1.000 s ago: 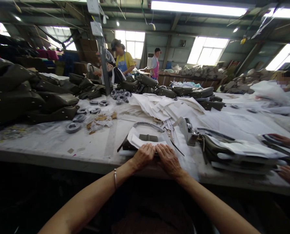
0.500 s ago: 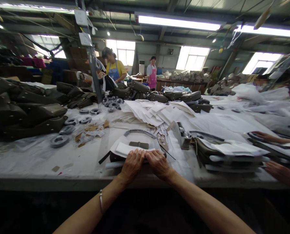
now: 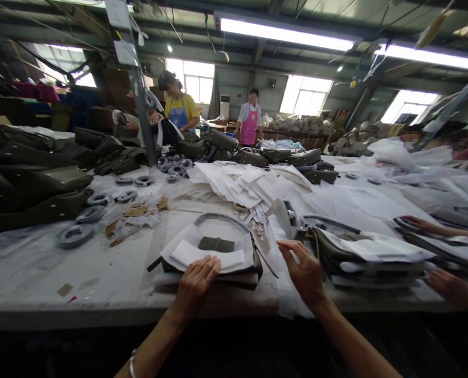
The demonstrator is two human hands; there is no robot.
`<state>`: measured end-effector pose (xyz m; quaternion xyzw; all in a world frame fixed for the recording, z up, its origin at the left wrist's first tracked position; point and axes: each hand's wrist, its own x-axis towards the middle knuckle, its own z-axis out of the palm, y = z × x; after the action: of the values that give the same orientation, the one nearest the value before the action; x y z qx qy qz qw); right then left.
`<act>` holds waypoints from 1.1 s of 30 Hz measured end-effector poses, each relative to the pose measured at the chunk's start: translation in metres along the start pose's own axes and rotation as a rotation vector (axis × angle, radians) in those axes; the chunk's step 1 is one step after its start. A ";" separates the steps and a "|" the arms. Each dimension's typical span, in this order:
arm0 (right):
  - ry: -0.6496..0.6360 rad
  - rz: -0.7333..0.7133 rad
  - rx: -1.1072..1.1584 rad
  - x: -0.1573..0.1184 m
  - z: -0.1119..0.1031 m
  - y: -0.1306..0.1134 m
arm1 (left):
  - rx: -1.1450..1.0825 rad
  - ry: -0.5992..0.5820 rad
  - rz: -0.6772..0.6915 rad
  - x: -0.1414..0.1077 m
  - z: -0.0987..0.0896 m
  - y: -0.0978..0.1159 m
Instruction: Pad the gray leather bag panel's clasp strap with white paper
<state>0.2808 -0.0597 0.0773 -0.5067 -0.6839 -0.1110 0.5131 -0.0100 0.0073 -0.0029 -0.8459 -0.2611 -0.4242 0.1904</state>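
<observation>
In front of me a dark olive handbag (image 3: 252,268) lies on the table, its wrapped handle (image 3: 222,216) arched at the back. White foam sheet (image 3: 206,257) is folded over its near side, and a small dark flap (image 3: 216,244) shows behind the fold. My left hand (image 3: 198,281) rests on this foam, fingers laid flat. Off to the right, my right hand (image 3: 302,270) is raised clear of the bag, fingers stretched and partly apart, with nothing visible in them. Just beyond it stands a grey tape dispenser (image 3: 287,218).
Another foam-covered bag (image 3: 375,257) sits at right, near a co-worker's hands (image 3: 452,286). White sheets (image 3: 234,184) lie heaped behind. Dark bags (image 3: 33,189) pile up at left beside wrapped rings (image 3: 74,235) and paper scraps (image 3: 135,212). A metal post (image 3: 141,105) rises at left.
My right hand has left the foam's front edge and moved right, towards the tape dispenser. My left hand stays on the foam. The view has shifted slightly.
</observation>
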 end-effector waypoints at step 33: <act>-0.554 0.618 -0.038 0.070 0.009 0.062 | 0.005 -0.004 -0.051 0.004 0.000 0.000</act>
<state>0.3288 0.0154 0.1072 -0.7083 -0.6095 0.1765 0.3094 -0.0079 0.0083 0.0000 -0.8394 -0.2839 -0.4266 0.1813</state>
